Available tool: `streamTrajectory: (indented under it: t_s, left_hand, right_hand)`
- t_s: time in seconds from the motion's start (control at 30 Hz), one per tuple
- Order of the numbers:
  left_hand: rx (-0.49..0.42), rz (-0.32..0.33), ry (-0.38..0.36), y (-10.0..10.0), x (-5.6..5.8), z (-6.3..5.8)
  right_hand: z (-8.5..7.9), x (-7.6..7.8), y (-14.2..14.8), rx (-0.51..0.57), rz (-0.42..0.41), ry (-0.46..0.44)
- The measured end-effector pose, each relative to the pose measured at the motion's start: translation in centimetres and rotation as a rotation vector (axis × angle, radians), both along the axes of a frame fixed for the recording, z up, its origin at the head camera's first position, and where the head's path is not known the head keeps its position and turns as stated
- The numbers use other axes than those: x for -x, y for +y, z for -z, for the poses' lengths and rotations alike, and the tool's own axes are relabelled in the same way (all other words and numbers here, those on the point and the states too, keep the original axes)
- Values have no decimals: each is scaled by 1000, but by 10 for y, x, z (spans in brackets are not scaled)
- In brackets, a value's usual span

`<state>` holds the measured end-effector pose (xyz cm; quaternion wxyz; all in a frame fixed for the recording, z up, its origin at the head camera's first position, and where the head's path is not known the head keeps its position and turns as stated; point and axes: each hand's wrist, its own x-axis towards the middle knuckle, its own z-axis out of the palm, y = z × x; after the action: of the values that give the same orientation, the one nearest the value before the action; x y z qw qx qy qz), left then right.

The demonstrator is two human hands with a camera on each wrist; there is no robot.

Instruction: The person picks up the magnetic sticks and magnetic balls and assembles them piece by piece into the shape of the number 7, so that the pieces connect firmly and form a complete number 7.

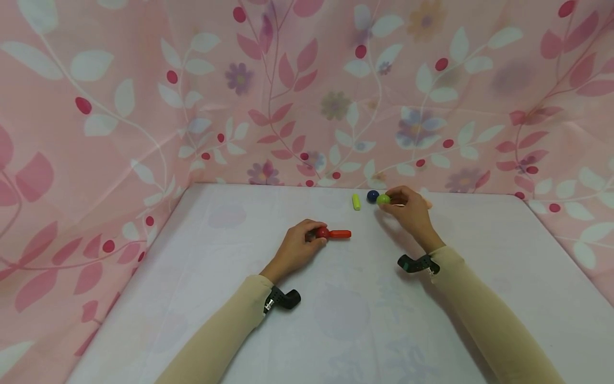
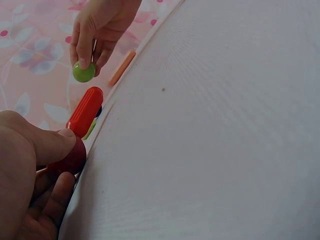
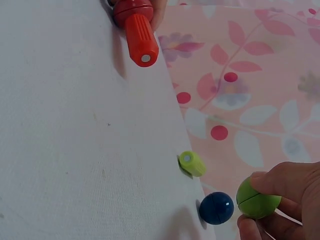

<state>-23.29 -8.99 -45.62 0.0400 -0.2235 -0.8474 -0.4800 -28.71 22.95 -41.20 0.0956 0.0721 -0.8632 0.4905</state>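
Fingers of the left hand (image 1: 298, 242) are curled on a red ball (image 1: 322, 233), which is pinched between thumb and fingertips. Against the ball's three o'clock side, in the head view, a red rod (image 1: 340, 234) is held, with a pale disc (image 3: 145, 58) set in its free end. By the right hand (image 1: 408, 210), a green ball (image 1: 383, 199) is pinched likewise; whether it is touching the white table (image 1: 216, 240) cannot be told. Just beside it, toward nine o'clock, a blue ball (image 1: 372, 196) is seen, and farther along, between eight and nine o'clock, a yellow-green rod (image 1: 356, 202) is laid. At three o'clock from the green ball, a peach rod (image 2: 123, 67) is mostly hidden by the right hand in the head view. Both held balls are judged light, stiff, hardly fragile and, given their gloss, rather slippery; they are best taken across the middle by opposed thumb and fingertips. On the red rod, a surer hold should be given by the ribbed sides. Farthest out, at twelve o'clock, a pink floral cloth (image 1: 307, 101) is hung.
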Motion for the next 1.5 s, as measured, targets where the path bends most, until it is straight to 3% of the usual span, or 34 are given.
streamTrajectory:
  t_s: [1.5]
  left_hand:
    - [7, -1, 1, 2, -2, -5]
  right_hand:
    - [-2, -25, -20, 37, -68, -20]
